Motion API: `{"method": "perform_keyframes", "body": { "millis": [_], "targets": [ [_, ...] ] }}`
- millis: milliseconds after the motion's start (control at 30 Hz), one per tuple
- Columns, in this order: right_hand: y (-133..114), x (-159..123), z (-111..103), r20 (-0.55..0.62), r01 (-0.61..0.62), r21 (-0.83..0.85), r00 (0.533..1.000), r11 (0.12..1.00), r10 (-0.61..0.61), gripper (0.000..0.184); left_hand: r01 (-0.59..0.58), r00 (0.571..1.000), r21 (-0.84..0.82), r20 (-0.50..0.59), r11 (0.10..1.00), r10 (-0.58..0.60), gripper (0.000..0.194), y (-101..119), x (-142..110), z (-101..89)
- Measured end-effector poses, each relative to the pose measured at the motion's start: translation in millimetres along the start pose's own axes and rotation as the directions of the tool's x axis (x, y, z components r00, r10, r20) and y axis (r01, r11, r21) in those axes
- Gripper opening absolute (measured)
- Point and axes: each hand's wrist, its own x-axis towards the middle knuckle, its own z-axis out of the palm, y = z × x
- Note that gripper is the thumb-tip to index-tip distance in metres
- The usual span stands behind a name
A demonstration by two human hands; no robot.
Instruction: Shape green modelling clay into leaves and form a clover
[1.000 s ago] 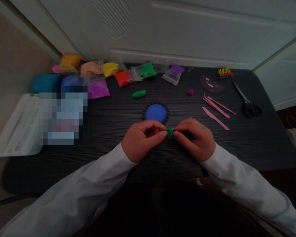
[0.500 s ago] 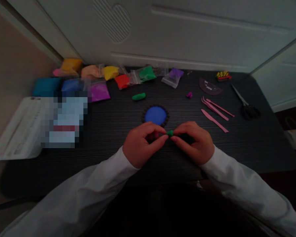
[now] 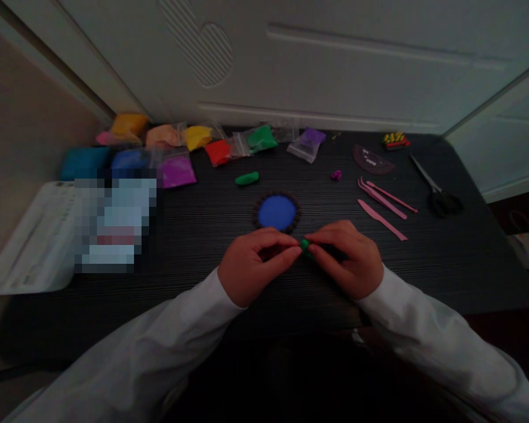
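Green lump (image 3: 305,245) now looks smaller and rounder than a second ago; hands stayed put. Left hand (image 3: 260,267) and right hand (image 3: 346,258) both pinch it, fingertip to fingertip. Blue disc (image 3: 277,212) just beyond left hand, which hides its near rim. Pink knife (image 3: 381,220), scissors (image 3: 435,189) beyond right hand. Black table (image 3: 194,235) under hands, white panel (image 3: 357,82) past its far edge.

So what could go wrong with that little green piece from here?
The left hand and right hand pinch the small green piece between them, so it might get squashed or slip. The blue disc with its dark, bumpy rim lies close to the left hand, so a nudge could shift it.
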Motion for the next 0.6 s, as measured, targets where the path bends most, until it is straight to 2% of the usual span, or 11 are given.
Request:
{"method": "perform_keyframes", "body": {
  "millis": [600],
  "targets": [
    [-3.4,0.1,-1.4,0.036,0.003,0.091,0.999,0.996,-0.006,0.019,-0.039,0.999,0.04,0.006,0.998,0.038,0.019,3.4,0.8,1.5]
  ]
}}
